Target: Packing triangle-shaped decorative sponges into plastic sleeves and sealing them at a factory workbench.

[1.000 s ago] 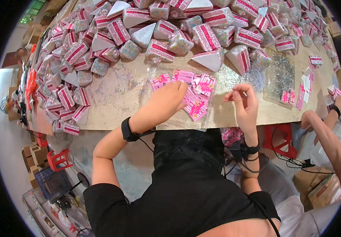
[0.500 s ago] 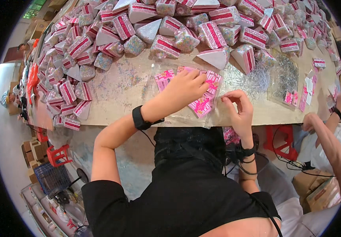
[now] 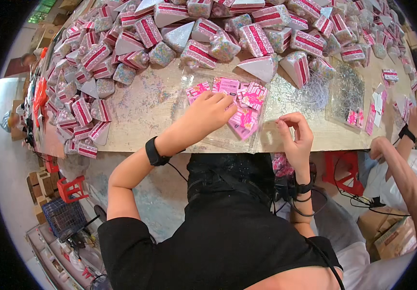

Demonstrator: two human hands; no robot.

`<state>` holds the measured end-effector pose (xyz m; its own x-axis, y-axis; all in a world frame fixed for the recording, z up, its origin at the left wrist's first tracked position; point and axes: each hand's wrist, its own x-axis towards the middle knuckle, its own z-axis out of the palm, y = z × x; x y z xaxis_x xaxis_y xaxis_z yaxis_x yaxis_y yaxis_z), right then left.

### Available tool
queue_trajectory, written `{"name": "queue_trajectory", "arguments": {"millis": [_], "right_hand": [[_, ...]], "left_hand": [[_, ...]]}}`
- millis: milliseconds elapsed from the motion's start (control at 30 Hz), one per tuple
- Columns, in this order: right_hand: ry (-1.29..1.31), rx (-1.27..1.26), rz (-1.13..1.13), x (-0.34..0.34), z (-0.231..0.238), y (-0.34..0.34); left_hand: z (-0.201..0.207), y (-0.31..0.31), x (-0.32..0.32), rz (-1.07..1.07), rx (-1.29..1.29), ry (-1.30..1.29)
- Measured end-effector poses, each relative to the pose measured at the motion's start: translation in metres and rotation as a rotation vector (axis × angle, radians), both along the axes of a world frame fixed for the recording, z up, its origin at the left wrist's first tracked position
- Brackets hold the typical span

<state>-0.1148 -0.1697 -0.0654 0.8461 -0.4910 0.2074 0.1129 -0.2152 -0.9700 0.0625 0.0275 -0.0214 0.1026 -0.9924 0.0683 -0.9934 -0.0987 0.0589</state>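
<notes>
Pink printed cards (image 3: 245, 118) lie loosely in a shallow clear plastic tray (image 3: 259, 140) in front of me. My left hand (image 3: 212, 111) is over the left part of these cards, its fingers curled down and close together; the fingertips are partly hidden, and what they hold does not show. Just right of the tray, my right hand (image 3: 297, 137) is raised with thumb and forefinger brought together in a pinch. Anything between them is too small to name. Thin pale strings (image 3: 313, 94) lie tangled beyond the right hand.
Glittery cake-slice-shaped pieces (image 3: 201, 53) in white and pink are heaped along the far side and left of the table (image 3: 141, 106). A second clear tray (image 3: 346, 92) with dark strands stands to the right. At far right, a co-worker's hand (image 3: 416, 123) is near another slice.
My left hand has drawn back to the left and slightly nearer, uncovering more of the pink cards. My right hand has shifted slightly right, its fingers still pinched.
</notes>
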Motion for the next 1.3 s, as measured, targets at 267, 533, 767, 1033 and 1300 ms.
{"name": "queue_trajectory", "arguments": {"millis": [267, 533, 767, 1033, 1300], "right_hand": [[-0.006, 0.012, 0.015, 0.002, -0.002, 0.008], [-0.126, 0.061, 0.150, 0.005, 0.008, 0.012], [-0.019, 0.180, 0.256, 0.034, 0.028, 0.031], [0.047, 0.433, 0.213, 0.039, 0.039, 0.029], [0.011, 0.403, 0.180, 0.044, 0.036, 0.039]], "left_hand": [[0.006, 0.008, 0.005, 0.109, -0.147, 0.195], [0.024, 0.008, -0.001, 0.670, -0.207, 1.434], [0.015, 0.002, -0.026, 0.502, -0.429, 1.581], [0.023, 0.006, -0.029, 0.643, -0.454, 1.638], [0.024, 0.005, -0.028, 0.619, -0.544, 1.544]]}}
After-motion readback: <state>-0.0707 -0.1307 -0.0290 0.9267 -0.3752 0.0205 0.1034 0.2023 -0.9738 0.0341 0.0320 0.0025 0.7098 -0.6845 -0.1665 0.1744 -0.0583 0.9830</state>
